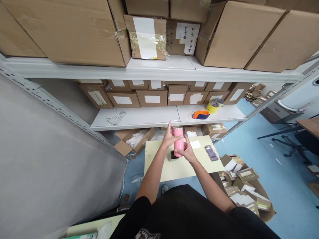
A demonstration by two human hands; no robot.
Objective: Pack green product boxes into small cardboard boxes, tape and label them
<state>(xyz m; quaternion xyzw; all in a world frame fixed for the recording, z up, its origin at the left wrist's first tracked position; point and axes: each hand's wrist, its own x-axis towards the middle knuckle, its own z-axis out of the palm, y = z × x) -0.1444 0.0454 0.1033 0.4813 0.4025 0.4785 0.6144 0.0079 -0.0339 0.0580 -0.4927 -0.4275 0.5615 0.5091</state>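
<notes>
A pink tumbler point(178, 141) with a silver-looking rim is held upright between my two hands, above the pale yellow table point(184, 167). My left hand point(169, 136) grips its upper left side, with one finger pointing up. My right hand point(188, 151) supports it from the lower right, the thumb across its front near the base. Just below the tumbler stands a small box point(173, 156) with a dark opening, partly covered by the tumbler. A white paper point(195, 144) and a purple, pixelated phone-like item point(211, 153) lie to the right on the table.
The shelf point(149, 114) ahead carries several cartons point(152, 98), eyeglasses point(116, 118), yellow tape point(213, 106) and an orange-blue tape dispenser point(200, 115). An open carton point(137, 139) sits at the table's back left. A large box point(266, 212) full of parcels stands on the right floor.
</notes>
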